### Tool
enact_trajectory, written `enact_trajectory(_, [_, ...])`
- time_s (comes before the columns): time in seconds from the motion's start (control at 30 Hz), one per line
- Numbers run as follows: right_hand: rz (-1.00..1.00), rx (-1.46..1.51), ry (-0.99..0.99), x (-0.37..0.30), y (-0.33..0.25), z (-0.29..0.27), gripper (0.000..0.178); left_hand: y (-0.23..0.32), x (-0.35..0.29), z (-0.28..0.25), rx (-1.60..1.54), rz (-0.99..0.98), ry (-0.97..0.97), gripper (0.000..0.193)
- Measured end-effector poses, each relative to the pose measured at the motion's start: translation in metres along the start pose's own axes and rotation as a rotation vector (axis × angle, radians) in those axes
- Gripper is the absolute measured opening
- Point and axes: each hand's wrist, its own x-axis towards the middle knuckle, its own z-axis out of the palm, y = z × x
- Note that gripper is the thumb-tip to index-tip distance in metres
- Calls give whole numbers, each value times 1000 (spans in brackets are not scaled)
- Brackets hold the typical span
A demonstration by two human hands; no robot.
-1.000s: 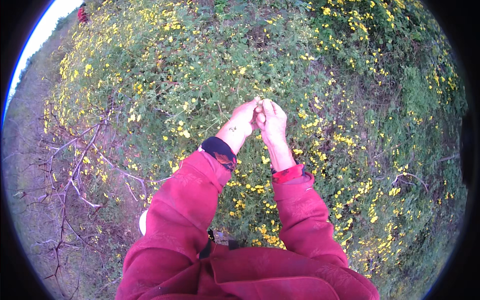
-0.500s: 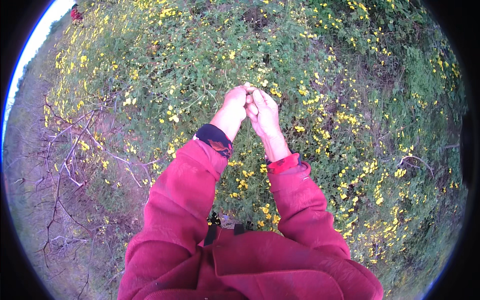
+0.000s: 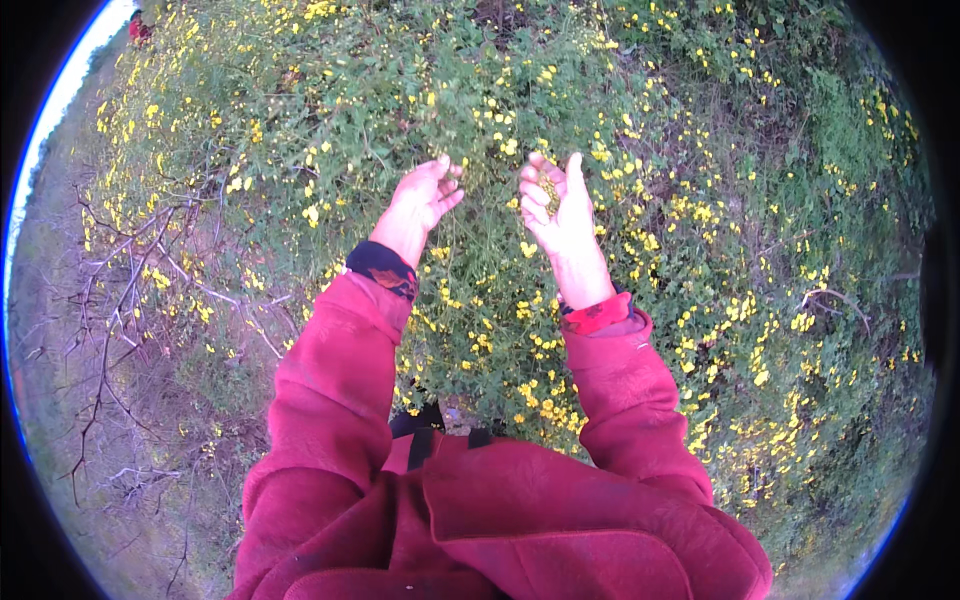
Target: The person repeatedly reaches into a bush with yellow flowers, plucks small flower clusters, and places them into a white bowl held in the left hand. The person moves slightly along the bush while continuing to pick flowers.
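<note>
My right hand (image 3: 570, 228) is cupped, palm up, around a small heap of yellow-green flower buds (image 3: 550, 194); its thumb stands away from the curled fingers. To its left, my left hand (image 3: 412, 208) hovers over the plants with thumb and fingers apart, and nothing shows in it. A gap separates the two hands. Below and around them spreads a dense green bush (image 3: 485, 270) dotted with small yellow blossoms (image 3: 495, 117).
Bare, forked branches (image 3: 120, 300) stick out on the left. A thin curved twig (image 3: 838, 298) lies among the greenery on the right. Far off at the upper left is a person in red (image 3: 138, 28), below a strip of pale sky.
My hands were together at the fingertips and have moved apart, left hand to the left, right hand to the right. The buds in my right palm have come into view.
</note>
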Motion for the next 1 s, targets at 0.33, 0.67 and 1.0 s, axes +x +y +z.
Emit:
enact_trajectory(0.33, [-64,-299,29,95,-30,22,13,-10,-2,-17,18,6,-47,12])
enact_trajectory(0.67, [60,-403,13,171,-10,38,13,-14,0,-18,42,19,-22,13])
enact_trajectory(1.0, [-185,-579,105,161,-8,45,15,-15,1,-17,38,28,-8,9])
